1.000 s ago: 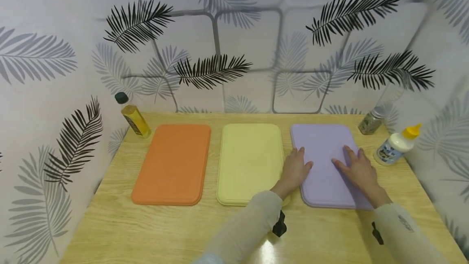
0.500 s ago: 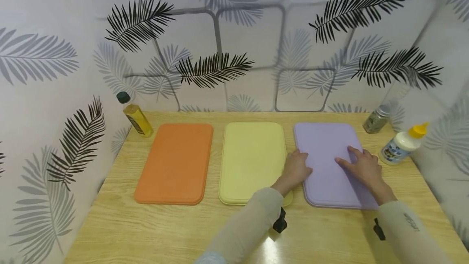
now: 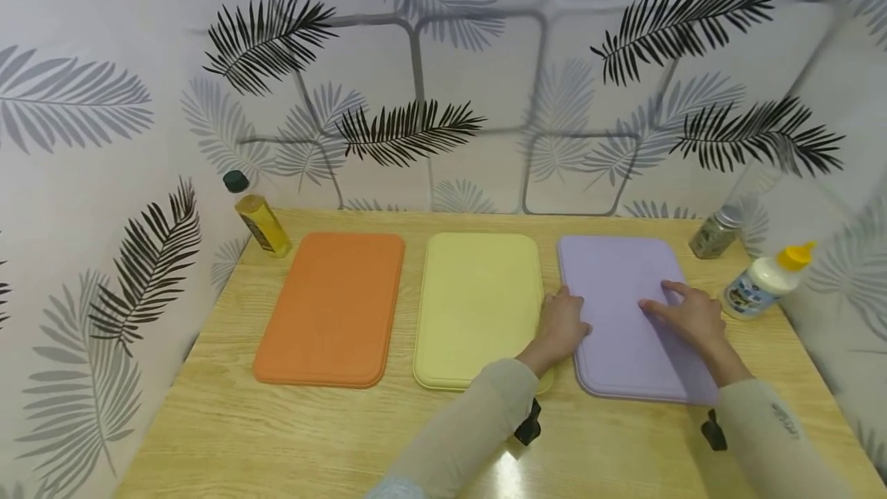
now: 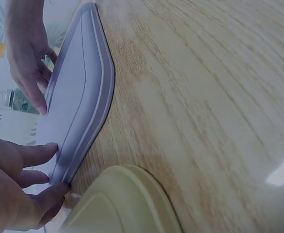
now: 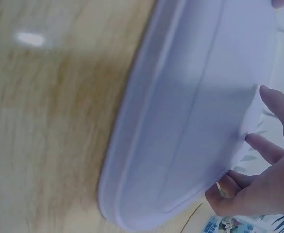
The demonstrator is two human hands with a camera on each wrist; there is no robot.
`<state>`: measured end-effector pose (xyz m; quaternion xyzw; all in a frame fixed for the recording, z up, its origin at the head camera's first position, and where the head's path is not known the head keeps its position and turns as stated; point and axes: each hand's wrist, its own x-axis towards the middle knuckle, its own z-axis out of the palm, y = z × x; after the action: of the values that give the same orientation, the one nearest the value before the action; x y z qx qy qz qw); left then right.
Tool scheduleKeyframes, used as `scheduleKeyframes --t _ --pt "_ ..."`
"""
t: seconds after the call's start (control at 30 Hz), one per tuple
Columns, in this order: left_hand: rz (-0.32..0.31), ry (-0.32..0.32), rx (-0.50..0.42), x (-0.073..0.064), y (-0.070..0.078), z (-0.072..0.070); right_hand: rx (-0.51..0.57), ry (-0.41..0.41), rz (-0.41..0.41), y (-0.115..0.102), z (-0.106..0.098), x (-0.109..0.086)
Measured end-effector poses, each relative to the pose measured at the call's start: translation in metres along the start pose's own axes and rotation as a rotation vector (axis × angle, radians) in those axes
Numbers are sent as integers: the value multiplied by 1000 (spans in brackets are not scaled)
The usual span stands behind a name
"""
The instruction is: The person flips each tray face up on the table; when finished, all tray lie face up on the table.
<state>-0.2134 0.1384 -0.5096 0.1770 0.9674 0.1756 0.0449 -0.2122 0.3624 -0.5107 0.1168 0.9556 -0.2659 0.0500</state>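
Observation:
A light purple, flat, rounded-corner board [image 3: 617, 283] with a raised rim lies at the right of the table. At its left edge is my left hand [image 3: 561, 326]; in the left wrist view the thumb reaches onto the top surface while other fingers touch the rim. On the board's right side my right hand [image 3: 693, 322] has its thumb and index fingertip on the top, and in the right wrist view the other fingers bend down at the far edge. Beside my left wrist lies a yellow board [image 3: 478, 306], its lower right part partly covered.
An orange board [image 3: 329, 306] of like shape lies at the left. An oil-like yellow bottle [image 3: 263, 226] stands in the back left corner. At the right stand a small glass jar [image 3: 716, 232] and a white squeeze bottle [image 3: 758, 287] with a yellow cap. Patterned walls enclose the wooden table [image 3: 298, 437].
My head view has shifted slightly. The right hand's fingers have drawn in from a wider spread, and it sits nearer the board's right edge. The left hand stays by the left edge.

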Motion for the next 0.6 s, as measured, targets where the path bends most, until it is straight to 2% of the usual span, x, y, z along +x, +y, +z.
scheduleKeyframes --t 0.2,0.4,0.6 --pt "-13 -4 -92 3 3 1 136 -12 -7 5 -8 0" --pt "2 -14 -91 6 5 -2 303 -51 4 8 -23 -4" --pt "-57 -73 -72 7 10 -10 313 -22 -32 0 -42 -5"
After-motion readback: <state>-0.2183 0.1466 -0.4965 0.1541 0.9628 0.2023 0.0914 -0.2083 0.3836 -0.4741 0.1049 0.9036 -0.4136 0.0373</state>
